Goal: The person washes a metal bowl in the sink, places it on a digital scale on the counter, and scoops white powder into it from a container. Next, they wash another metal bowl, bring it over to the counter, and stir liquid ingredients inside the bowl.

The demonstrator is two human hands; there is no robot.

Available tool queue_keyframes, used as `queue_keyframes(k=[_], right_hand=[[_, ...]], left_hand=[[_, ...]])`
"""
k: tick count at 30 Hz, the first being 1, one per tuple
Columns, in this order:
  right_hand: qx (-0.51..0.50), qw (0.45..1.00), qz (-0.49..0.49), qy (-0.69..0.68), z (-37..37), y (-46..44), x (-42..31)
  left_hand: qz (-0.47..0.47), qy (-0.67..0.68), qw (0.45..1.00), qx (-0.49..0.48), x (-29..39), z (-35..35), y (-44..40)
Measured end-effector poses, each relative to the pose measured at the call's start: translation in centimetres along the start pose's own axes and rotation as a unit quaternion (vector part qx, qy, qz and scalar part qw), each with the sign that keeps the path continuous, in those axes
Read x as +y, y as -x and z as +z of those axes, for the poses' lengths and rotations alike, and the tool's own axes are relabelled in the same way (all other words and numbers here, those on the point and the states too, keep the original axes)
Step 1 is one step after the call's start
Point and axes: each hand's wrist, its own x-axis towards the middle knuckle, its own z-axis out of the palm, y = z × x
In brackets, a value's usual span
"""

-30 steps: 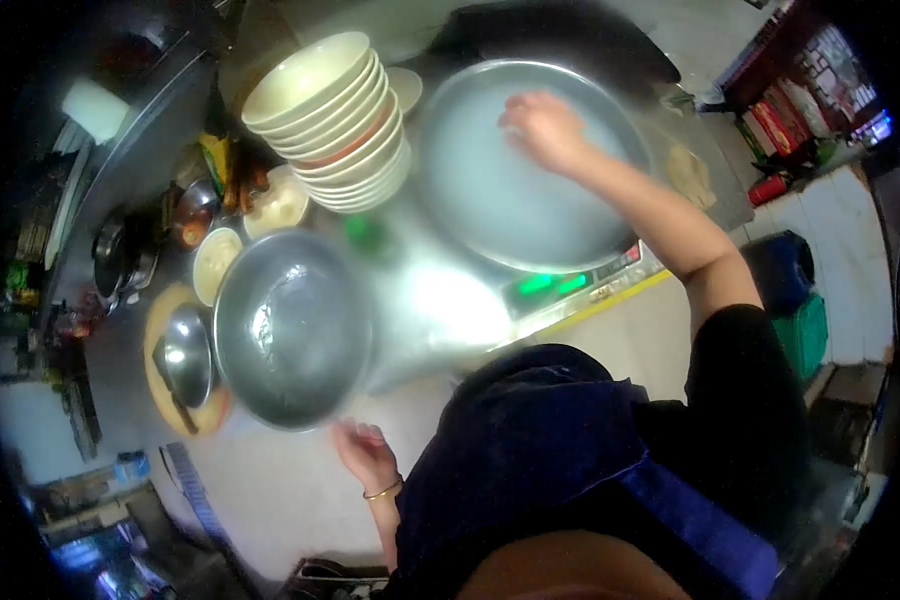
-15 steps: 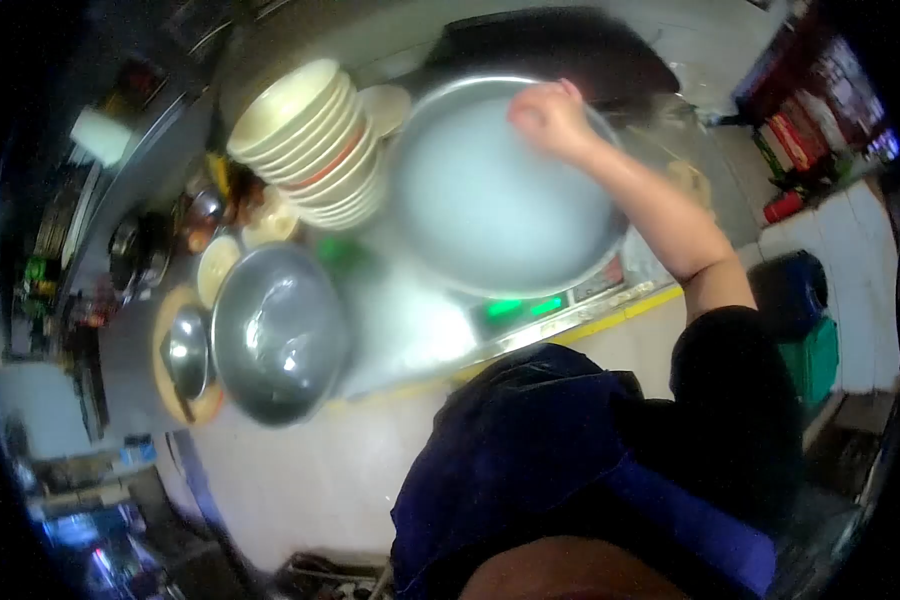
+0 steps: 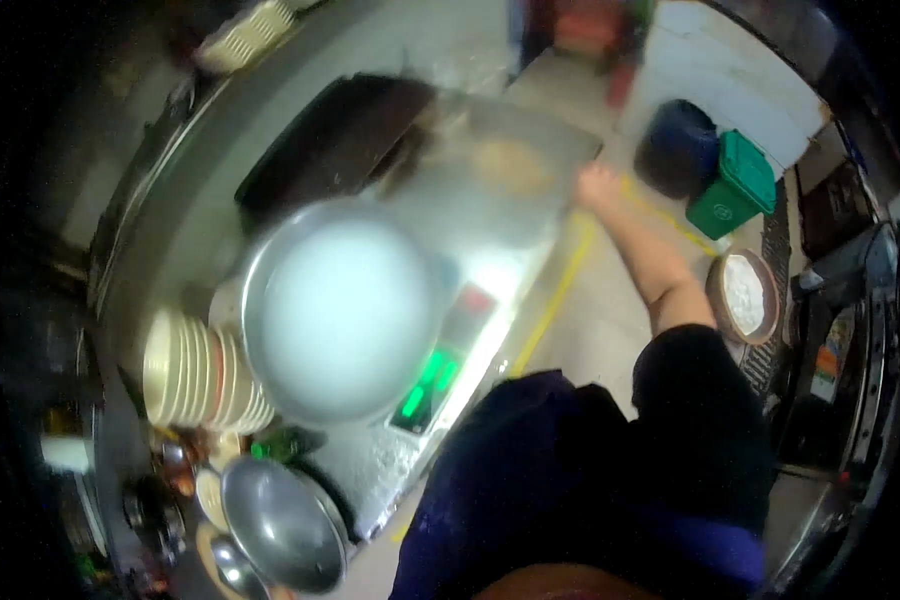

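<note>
My right hand (image 3: 598,186) is at the right edge of the steel table (image 3: 515,215), its arm stretched out. Motion blurs the fingers, so I cannot tell whether they are closed or touching the edge. Left of it, apart from the hand, sits a large round metal basin (image 3: 253,305) of cloudy whitish liquid. Beside the basin's near side, a digital scale display (image 3: 427,388) glows green. My left hand is out of view.
A stack of cream bowls (image 3: 192,368) leans at the basin's left, with a steel bowl (image 3: 282,520) nearer me. A dark board-like object (image 3: 335,140) lies behind. On the floor at right stand a green bin (image 3: 732,185), a dark barrel (image 3: 676,148) and a tub of white material (image 3: 745,295).
My right hand has left the basin's far rim and moved right to the table edge. The view has turned to the right, so the basin and bowls appear further left and lower.
</note>
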Motion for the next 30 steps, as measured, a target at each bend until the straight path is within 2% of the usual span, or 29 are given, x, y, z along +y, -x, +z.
queue_keyframes(k=[1, 2, 3, 7, 9, 12, 13, 16, 19, 21, 23, 24, 25, 26, 27, 28, 30], right_hand=[[-0.008, 1.0, -0.003, -0.005, 1.7, -0.4, 0.2], [-0.067, 0.997, -0.025, 0.024, 1.6, -0.4, -0.7], [-0.011, 0.998, -0.028, -0.06, 4.5, -1.5, -0.9], [0.025, 0.986, -0.024, -0.16, 4.8, -0.6, -4.9], [0.083, 0.98, -0.013, -0.18, 5.5, -1.3, -6.5], [0.112, 0.982, -0.045, -0.143, 8.2, -2.6, -8.4], [0.15, 0.974, -0.052, -0.159, 9.4, -3.0, -9.2], [0.108, 0.98, -0.012, -0.165, 11.1, -5.1, -10.5], [0.11, 0.988, -0.033, -0.106, 12.3, -7.1, -10.5], [0.112, 0.985, -0.058, -0.119, 12.0, -6.8, -9.9], [0.085, 0.99, -0.058, -0.099, 9.8, -4.7, -10.5], [0.041, 0.992, -0.075, -0.088, 9.3, -5.0, -10.6], [0.029, 0.991, -0.131, 0.021, 9.3, -5.3, -10.5], [-0.039, 0.981, -0.175, 0.072, 9.0, -6.0, -10.2], [-0.072, 0.978, -0.174, 0.092, 6.0, -4.5, -11.2], [-0.129, 0.977, -0.157, 0.065, 2.7, -2.4, -12.0], [0.012, 0.983, -0.117, -0.14, 5.2, -3.7, -12.7]], left_hand=[[-0.003, -0.009, 1.0, -0.013, 0.1, 1.1, -0.9], [-0.008, -0.015, 1.0, -0.022, 0.2, 2.3, -1.7], [-0.011, -0.019, 0.999, -0.03, 0.3, 3.4, -2.4], [-0.027, -0.034, 0.998, -0.042, 0.5, 6.6, -4.5], [-0.035, -0.043, 0.998, -0.041, 0.8, 7.8, -5.1], [-0.042, -0.045, 0.998, -0.035, 1.6, 8.4, -5.6], [-0.044, -0.043, 0.998, -0.031, 1.6, 8.3, -5.6], [-0.048, -0.045, 0.998, -0.02, 1.8, 7.9, -5.4], [-0.047, -0.031, 0.998, -0.011, 1.4, 6.0, -4.2], [-0.043, -0.018, 0.999, -0.006, 0.5, 3.9, -2.8], [-0.042, -0.002, 0.999, 0.002, -0.8, 1.4, -0.7], [-0.043, 0.005, 0.999, 0.006, -1.5, 0.2, 0.7], [-0.046, 0.01, 0.999, 0.011, -2.2, -1.0, 2.3], [-0.048, 0.015, 0.999, 0.013, -3.1, -2.2, 3.7], [-0.054, 0.024, 0.998, 0.023, -3.9, -3.0, 5.5], [-0.058, 0.031, 0.997, 0.026, -4.5, -3.8, 6.8], [-0.068, 0.047, 0.996, 0.029, -5.4, -5.3, 8.5]])
